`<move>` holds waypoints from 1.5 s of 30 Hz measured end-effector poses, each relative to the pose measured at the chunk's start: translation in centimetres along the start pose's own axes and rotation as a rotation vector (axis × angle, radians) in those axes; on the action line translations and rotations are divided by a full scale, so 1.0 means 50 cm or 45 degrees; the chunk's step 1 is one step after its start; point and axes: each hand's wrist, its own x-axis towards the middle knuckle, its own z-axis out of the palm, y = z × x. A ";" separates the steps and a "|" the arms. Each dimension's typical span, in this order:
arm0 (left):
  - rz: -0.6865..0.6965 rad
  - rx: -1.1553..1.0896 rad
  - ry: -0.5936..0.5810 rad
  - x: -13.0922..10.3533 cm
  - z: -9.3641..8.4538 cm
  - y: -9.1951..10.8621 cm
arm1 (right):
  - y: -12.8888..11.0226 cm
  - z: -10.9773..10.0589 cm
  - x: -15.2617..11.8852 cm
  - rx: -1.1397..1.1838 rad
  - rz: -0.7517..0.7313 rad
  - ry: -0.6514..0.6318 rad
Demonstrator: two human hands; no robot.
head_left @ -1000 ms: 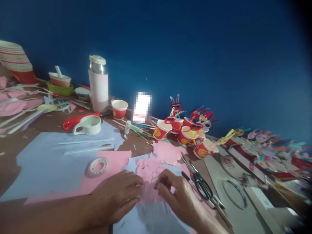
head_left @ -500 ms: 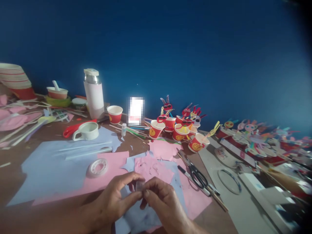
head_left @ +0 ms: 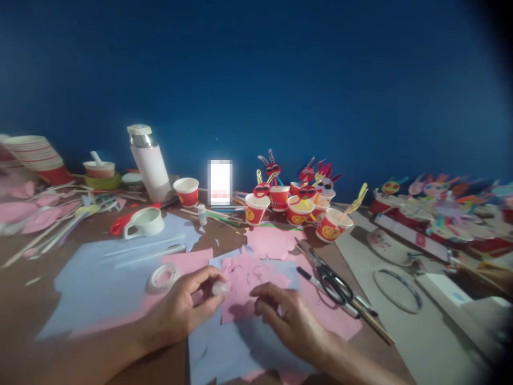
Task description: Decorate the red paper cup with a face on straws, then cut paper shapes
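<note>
My left hand [head_left: 188, 305] is curled with a small, pale, translucent piece [head_left: 220, 289] between its thumb and fingers; its exact kind I cannot make out. My right hand [head_left: 286, 315] hangs a little to the right, fingers bent but apart, with nothing visible in it. Beneath both hands lie a pink paper sheet [head_left: 240, 307] and a blue paper sheet [head_left: 224, 350]. A white tape roll [head_left: 163, 277] rests just behind my left hand. Black-handled scissors [head_left: 334, 283] and a black marker [head_left: 308, 276] lie beyond my right hand.
A pale mug [head_left: 146, 223], a tilted-looking white thermos [head_left: 152, 168] and a red paper cup [head_left: 187, 192] stand at the back left. Several red cups with paper faces [head_left: 298, 209] stand back right. A blue wall [head_left: 256, 80] rises behind. Pink cutouts [head_left: 38, 211] and sticks cover the left side.
My hands were together with fingertips meeting at the small pale piece. Now my right hand has let go and moved right, while my left hand keeps the piece. The view has tilted slightly.
</note>
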 end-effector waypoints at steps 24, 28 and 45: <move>0.577 0.411 -0.347 0.020 0.030 -0.040 | 0.065 -0.005 -0.001 -0.420 -0.346 -0.040; 0.579 0.390 -0.362 0.024 0.030 -0.041 | 0.065 -0.005 -0.001 -0.414 -0.366 -0.035; 0.668 0.370 -0.455 0.024 0.012 -0.050 | 0.071 -0.003 -0.002 -0.414 -0.352 -0.016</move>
